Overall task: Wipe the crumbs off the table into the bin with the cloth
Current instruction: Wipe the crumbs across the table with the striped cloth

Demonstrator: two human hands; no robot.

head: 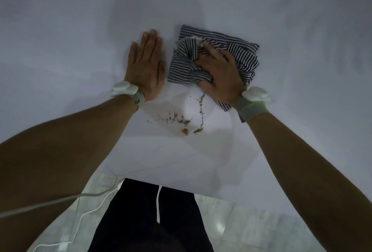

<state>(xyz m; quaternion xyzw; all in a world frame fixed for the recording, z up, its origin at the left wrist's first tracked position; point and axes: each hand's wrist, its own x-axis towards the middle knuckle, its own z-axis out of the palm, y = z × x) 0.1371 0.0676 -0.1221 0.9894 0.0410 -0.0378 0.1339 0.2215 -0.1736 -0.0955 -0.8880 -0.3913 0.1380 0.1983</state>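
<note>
A striped dark-and-white cloth [239, 54] lies bunched on the white table [80, 30], and my right hand [219, 72] presses down on it, fingers gripping its folds. My left hand [146, 64] rests flat on the table just left of the cloth, fingers together, holding nothing. Brown crumbs [177, 120] lie scattered in a line and a streak on the table between my wrists, nearer to me than the cloth. One larger orange crumb [184, 131] sits at the near end. No bin is in view.
The table's near edge [181, 188] runs just in front of my legs. Below it is a pale tiled floor [251, 229]. A white cable [60, 199] hangs across the lower left. Both wrists carry white bands.
</note>
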